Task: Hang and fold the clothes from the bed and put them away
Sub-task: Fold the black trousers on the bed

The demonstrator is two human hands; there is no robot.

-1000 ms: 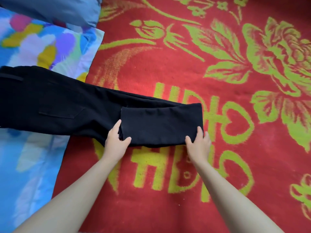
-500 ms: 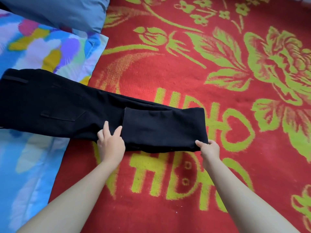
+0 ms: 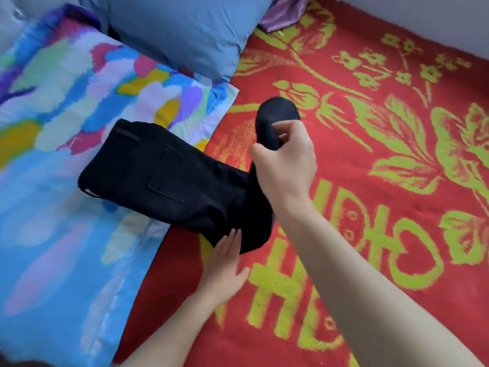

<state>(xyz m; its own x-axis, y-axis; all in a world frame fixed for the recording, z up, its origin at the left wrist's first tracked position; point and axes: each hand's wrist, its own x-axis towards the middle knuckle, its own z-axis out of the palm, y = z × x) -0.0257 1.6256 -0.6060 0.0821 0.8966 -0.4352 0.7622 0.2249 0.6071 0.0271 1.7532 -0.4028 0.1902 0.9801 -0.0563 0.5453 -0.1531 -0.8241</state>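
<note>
While I watch through the head camera, I count one pair of black trousers (image 3: pixel 164 178), two bare hands, one red blanket (image 3: pixel 383 186) with green flowers, one many-coloured quilt (image 3: pixel 60 133), one blue pillow (image 3: pixel 180 30) and one purple cloth (image 3: pixel 283 11).

Under the trousers lie both covers: the waist end, with its back pocket up, rests on the quilt, and the leg part rests on the blanket. Beyond the trousers' waist end sits the pillow, and further beyond them the cloth, only partly in view.

At the trousers' leg end, my right hand (image 3: pixel 284 165) has its fingers and thumb curled tight round the folded bundle, which it holds up off the blanket. At the trousers' near edge, below that raised bundle, my left hand (image 3: pixel 225 266) lies flat, fingers straight and close together, their tips on the black fabric.

Half a second ago the folded leg end lay flat on the blanket with a hand at each near corner. Now it is lifted and swung over toward the waist, and the left hand has flattened.
</note>
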